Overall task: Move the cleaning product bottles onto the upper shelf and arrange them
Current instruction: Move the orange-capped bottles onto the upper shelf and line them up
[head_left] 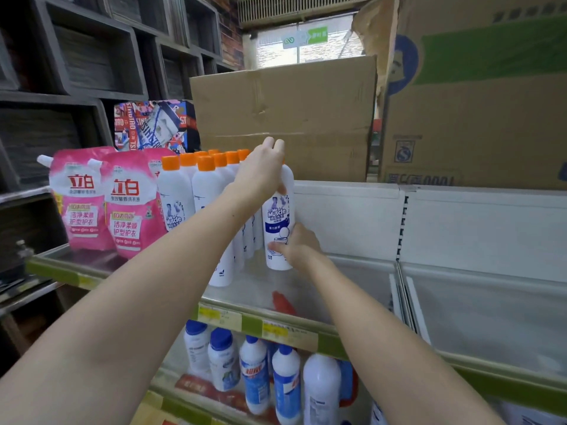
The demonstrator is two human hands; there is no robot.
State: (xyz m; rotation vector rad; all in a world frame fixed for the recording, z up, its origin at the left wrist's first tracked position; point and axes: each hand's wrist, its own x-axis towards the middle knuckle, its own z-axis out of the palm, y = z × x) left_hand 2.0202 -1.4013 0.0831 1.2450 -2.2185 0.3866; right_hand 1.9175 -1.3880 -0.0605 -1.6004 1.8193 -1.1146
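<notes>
While the bottle (278, 219) stands on the shelf (306, 289), the left hand (260, 171) grips its top and the right hand (299, 245) grips its base.

Dark wall cubbies (92, 56) left; cardboard boxes (285, 111) before bright window (306, 47).
</notes>
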